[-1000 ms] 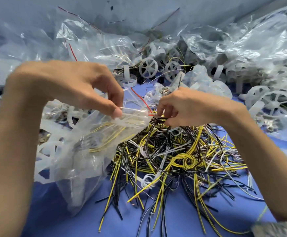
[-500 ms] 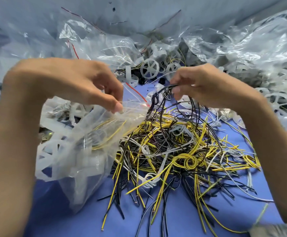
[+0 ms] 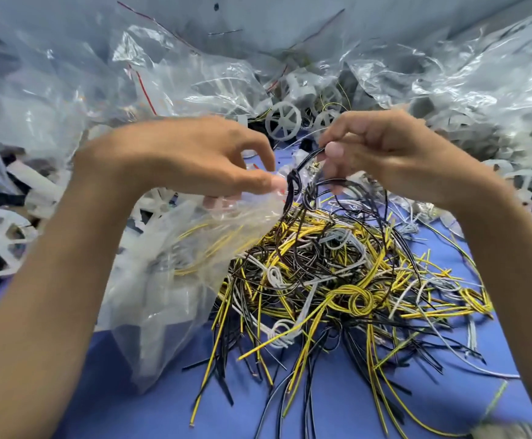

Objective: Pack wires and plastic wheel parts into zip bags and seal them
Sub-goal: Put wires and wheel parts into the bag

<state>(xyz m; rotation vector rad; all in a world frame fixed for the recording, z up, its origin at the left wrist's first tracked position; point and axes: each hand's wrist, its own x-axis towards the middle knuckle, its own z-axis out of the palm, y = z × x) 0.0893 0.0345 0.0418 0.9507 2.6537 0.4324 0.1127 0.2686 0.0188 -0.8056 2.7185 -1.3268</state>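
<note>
Left hand [image 3: 195,163], item one: I log it at 10 o'clock of centre, thumb and forefinger pinching the mouth of the zip bag [image 3: 176,280].

Right hand [image 3: 394,156], item two: at 1 o'clock, fingers curled, thumb pressed on a black wire bundle [image 3: 293,185] held above the heap. Its knotted end hangs just beside the bag mouth.

Zip bag: clear, crinkled film sagging toward 7 o'clock. Yellow wires show through the wall. Pale plastic parts also show inside, but they are too blurred for me to name.

Wire heap [image 3: 337,280]: tangled on the blue bench [image 3: 321,413] at 5 o'clock. The strands are yellow-and-black, plain black and grey-white. Several are tied in small coils, and loose ends fan toward 6 o'clock.

Plastic wheel [image 3: 282,120]: white and spoked, at 12 o'clock, beyond and between the hands. I see others like it at the 9 and 3 o'clock edges.

Loose clear bags [image 3: 480,74]: heaped across the back from 10 to 2 o'clock.
</note>
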